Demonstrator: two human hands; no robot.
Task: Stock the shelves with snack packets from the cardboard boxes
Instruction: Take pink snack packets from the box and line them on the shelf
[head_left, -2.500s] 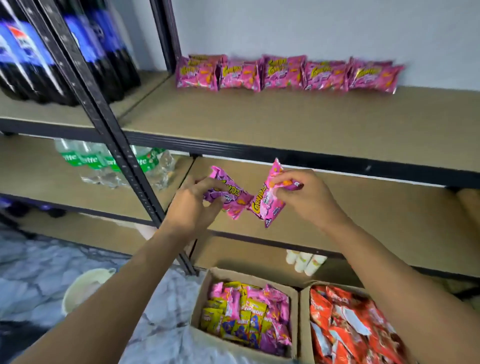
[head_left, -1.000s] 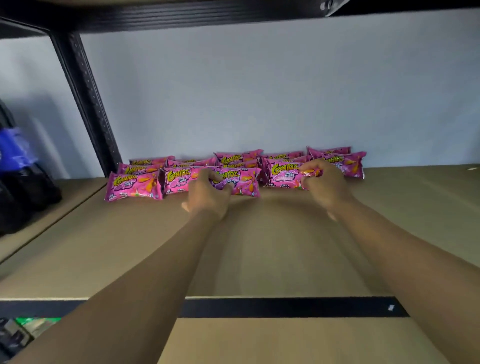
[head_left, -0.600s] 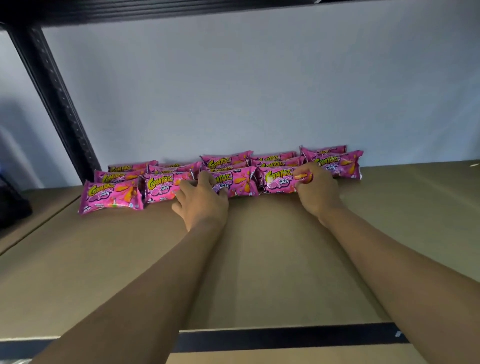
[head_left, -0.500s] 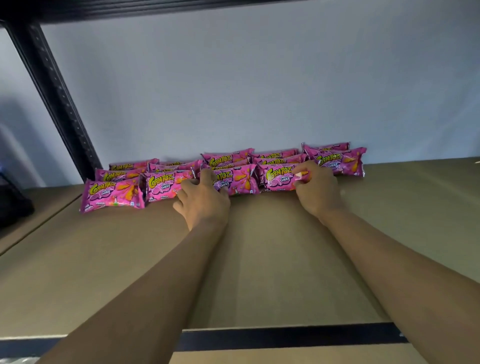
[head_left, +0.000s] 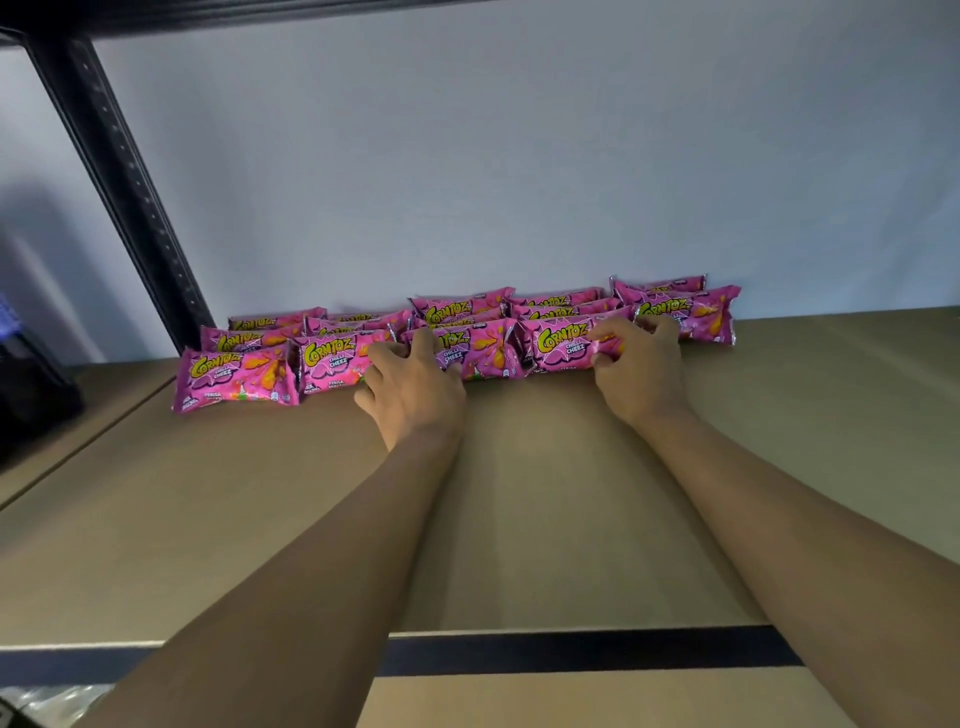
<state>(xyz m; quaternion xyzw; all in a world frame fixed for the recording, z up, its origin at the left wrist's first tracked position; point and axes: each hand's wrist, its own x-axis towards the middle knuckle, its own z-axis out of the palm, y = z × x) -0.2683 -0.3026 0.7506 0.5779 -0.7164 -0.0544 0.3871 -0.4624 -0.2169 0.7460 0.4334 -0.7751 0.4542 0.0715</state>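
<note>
Bare shelf board (head_left: 260, 519) stretches near and right; pink snack packets (head_left: 236, 376) line the far wall, a black upright (head_left: 119, 171) far left.

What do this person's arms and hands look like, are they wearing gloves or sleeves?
No gloves: the left hand and right hand are both bare, with no ring, watch or bracelet visible. The forearms are bare too, right down to the picture's edge, so no sleeve shows.
</note>
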